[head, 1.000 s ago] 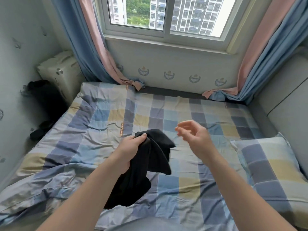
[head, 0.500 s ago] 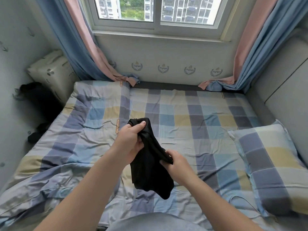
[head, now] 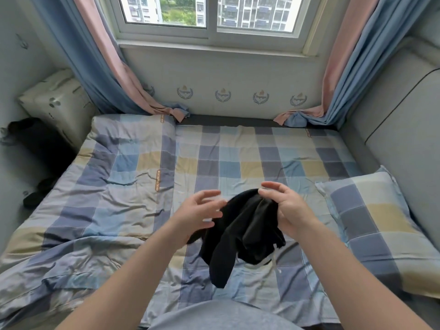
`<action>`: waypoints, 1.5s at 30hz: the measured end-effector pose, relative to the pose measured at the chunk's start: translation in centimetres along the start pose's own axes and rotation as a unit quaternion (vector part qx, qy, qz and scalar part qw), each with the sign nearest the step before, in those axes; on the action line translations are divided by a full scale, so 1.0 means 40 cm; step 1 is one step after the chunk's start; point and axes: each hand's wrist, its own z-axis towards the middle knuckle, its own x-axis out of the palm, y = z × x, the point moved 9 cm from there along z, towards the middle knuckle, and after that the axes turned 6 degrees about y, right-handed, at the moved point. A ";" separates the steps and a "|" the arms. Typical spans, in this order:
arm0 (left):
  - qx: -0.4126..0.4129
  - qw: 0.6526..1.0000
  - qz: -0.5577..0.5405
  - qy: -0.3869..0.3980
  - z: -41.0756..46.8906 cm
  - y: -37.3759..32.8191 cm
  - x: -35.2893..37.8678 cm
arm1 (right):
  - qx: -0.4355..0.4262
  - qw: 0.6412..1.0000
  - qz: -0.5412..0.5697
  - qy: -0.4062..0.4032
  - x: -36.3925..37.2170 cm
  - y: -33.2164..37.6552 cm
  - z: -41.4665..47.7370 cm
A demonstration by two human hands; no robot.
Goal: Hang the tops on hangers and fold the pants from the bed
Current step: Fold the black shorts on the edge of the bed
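A bunched black garment (head: 240,232) with a white drawstring hangs above the checked bed (head: 238,167). My right hand (head: 285,210) grips its upper edge, fingers curled round the cloth. My left hand (head: 202,211) hovers just left of the garment with fingers spread and blurred, holding nothing. The garment's lower part dangles toward the sheet near the bed's front edge.
A checked pillow (head: 371,220) lies at the right by the padded headboard (head: 392,139). A rumpled checked quilt (head: 95,186) covers the bed's left half. Dark items (head: 35,196) lie on the floor at the left beside a cream case (head: 57,103). Curtains hang either side of the window.
The garment passed from my left hand to my right hand. My left hand let go and now hovers open beside it. The garment shifted to the right.
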 end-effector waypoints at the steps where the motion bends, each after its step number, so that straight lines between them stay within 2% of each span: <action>1: -0.001 0.999 0.030 0.031 -0.004 0.008 0.027 | -0.003 1.000 0.023 0.002 0.011 0.009 -0.003; 4: 0.015 0.988 0.099 0.117 -0.013 0.025 0.103 | -0.014 0.997 0.069 0.011 0.045 0.031 -0.015; 7: 0.057 0.972 0.181 0.140 -0.015 0.024 0.154 | -0.042 0.994 0.092 0.035 0.078 0.059 -0.026; 12: 0.115 0.978 0.171 0.025 0.010 0.005 0.131 | -0.088 0.987 0.098 0.088 0.116 0.119 -0.048; 16: 0.129 0.979 0.151 -0.049 0.015 -0.002 0.075 | -0.150 0.983 -0.054 0.092 0.121 0.156 -0.067; 18: 0.131 0.977 0.143 -0.088 0.016 -0.006 0.048 | -0.203 0.961 -0.179 0.056 0.116 0.176 -0.074; 21: 0.148 0.970 0.139 -0.130 0.017 -0.021 0.013 | -0.253 0.907 -0.336 0.010 0.124 0.190 -0.078; 24: 0.164 0.963 0.139 -0.161 0.015 -0.044 -0.006 | -0.282 0.866 -0.413 -0.023 0.133 0.195 -0.076; 27: 0.206 0.935 0.171 -0.231 -0.019 -0.080 -0.030 | -0.302 0.811 -0.501 -0.031 0.158 0.208 -0.076; 29: 0.260 0.917 0.212 -0.217 -0.047 -0.113 -0.007 | -0.304 0.790 -0.532 -0.028 0.181 0.216 -0.075; 31: 0.274 0.906 0.275 -0.166 -0.049 -0.126 0.040 | -0.311 0.780 -0.543 -0.022 0.211 0.221 -0.075; 34: 0.232 0.911 0.310 -0.141 -0.020 -0.111 0.071 | -0.312 0.781 -0.541 0.002 0.251 0.221 -0.070; 38: 0.212 0.928 0.267 -0.148 -0.001 -0.106 0.050 | -0.333 0.775 -0.536 0.039 0.266 0.202 -0.062; 41: 0.200 0.942 0.232 -0.136 0.003 -0.113 0.030 | -0.282 0.813 -0.507 0.046 0.222 0.156 -0.022; 45: 0.164 0.948 0.232 -0.146 0.011 -0.106 -0.017 | -0.213 0.838 -0.500 0.058 0.155 0.075 0.027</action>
